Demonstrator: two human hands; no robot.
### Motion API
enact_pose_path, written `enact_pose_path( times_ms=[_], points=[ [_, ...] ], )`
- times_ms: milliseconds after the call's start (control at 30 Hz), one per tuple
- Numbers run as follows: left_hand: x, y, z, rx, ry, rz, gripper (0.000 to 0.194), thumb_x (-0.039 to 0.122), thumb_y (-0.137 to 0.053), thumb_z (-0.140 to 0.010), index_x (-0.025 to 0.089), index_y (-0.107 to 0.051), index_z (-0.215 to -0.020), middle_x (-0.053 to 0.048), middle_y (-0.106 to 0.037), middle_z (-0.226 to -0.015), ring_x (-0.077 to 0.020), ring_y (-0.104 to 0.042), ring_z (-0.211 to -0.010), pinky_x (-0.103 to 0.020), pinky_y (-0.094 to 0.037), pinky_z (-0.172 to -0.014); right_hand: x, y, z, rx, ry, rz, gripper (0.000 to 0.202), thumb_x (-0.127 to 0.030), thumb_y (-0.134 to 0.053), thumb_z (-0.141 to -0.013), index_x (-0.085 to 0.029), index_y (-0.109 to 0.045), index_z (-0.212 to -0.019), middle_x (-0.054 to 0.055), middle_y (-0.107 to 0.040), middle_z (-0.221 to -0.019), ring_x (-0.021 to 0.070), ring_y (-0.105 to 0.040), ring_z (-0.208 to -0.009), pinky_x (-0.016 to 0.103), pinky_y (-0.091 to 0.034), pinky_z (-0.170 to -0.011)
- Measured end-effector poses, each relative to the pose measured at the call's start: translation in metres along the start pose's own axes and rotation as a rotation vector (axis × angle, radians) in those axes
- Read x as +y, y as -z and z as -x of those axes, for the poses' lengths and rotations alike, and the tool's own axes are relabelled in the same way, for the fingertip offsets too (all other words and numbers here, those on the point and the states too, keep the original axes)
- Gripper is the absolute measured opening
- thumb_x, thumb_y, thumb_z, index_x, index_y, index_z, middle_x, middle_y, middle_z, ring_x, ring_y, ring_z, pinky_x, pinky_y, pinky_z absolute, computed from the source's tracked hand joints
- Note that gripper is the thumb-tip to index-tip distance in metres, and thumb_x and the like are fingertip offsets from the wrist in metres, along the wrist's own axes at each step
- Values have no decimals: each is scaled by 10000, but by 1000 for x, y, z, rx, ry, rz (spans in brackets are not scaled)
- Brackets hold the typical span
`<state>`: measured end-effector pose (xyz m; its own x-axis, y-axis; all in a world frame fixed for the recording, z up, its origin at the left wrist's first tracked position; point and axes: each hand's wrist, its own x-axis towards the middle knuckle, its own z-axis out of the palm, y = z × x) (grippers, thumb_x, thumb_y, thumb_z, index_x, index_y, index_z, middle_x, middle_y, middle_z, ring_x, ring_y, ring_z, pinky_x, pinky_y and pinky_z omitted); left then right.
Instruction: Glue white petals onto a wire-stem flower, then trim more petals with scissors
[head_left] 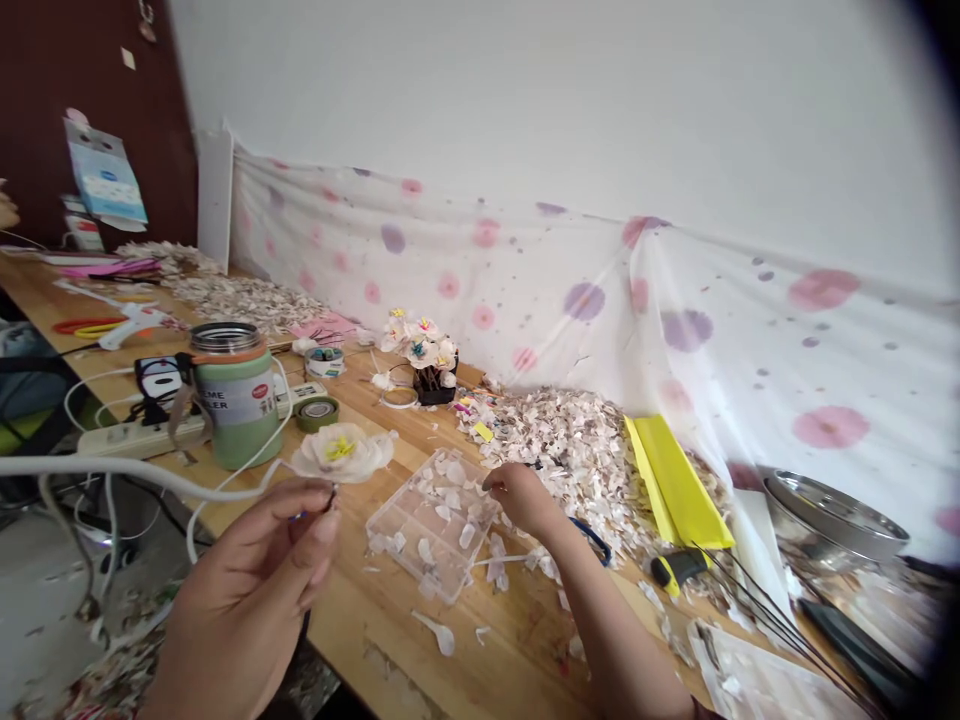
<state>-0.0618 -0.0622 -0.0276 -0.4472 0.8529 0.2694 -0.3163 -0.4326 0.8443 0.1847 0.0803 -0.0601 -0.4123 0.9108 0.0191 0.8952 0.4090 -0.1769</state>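
your left hand [251, 590] has thumb and fingers closed in a pinch on the dark stem of the white flower [341, 452], its yellow centre facing up, raised just in front of the green flask [240, 430] above the counter [517, 640]. keep that pinch light and close under the bloom, so the stem neither rolls nor bends and the thin petals stay uncrushed. your right hand [523, 500] is partly closed, fingers curled at the right side of the clear divided box [409, 512], beside the petal heap [570, 435]; you cannot tell from here whether it grips anything. with those fingers, take loose pieces by the edge, one at a time, and avoid dragging the box. for writing, the flask's label shows only "eme" over "ler", cut off by its curve; the blue-and-white bag [109, 180] carries print too small to read.
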Motion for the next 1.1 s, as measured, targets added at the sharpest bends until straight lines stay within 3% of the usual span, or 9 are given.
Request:
enact_pose_path(
  times_ms=[167, 567, 800, 1100],
  points=[
    [-3, 7, 3, -32, 57, -29, 238, 333, -829, -657, 243, -719, -848, 13, -644, -671, -50, -435, -392, -179, -332, -353, 0, -2, -1, -2, -2, -25, 149, -265, -580, -948, -144, -665, -969, 46, -693, -1007, 185, -658, -947, 407, -524, -879],
    [-15, -1, 1, -80, 170, -9, 279, 346, -849, -632, 242, -719, -856, 35, -611, -596, -41, -445, -424, -126, -358, -386, -3, -4, 1, 43, -68, -75, 149, -264, -583, -944, -148, -662, -993, 53, -685, -1036, 191, -649, -964, 405, -523, -874],
    [-14, -8, -3, -24, 296, 54, 337, 347, -881, -552, 218, -741, -830, -17, -695, -808, -55, -481, -522, -121, -379, -406, 6, 4, 3, 66, -131, -114, 164, -277, -590, -938, -149, -651, -1021, 56, -674, -1044, 188, -646, -937, 392, -525, -849],
    [-14, -14, -6, 19, 334, 79, 339, 340, -887, -519, 217, -764, -810, -51, -700, -819, -82, -464, -561, -140, -398, -409, 1, 3, 2, 75, -88, -158, 151, -280, -596, -930, -144, -650, -968, 45, -671, -989, 185, -637, -913, 390, -509, -847]
  ],
)
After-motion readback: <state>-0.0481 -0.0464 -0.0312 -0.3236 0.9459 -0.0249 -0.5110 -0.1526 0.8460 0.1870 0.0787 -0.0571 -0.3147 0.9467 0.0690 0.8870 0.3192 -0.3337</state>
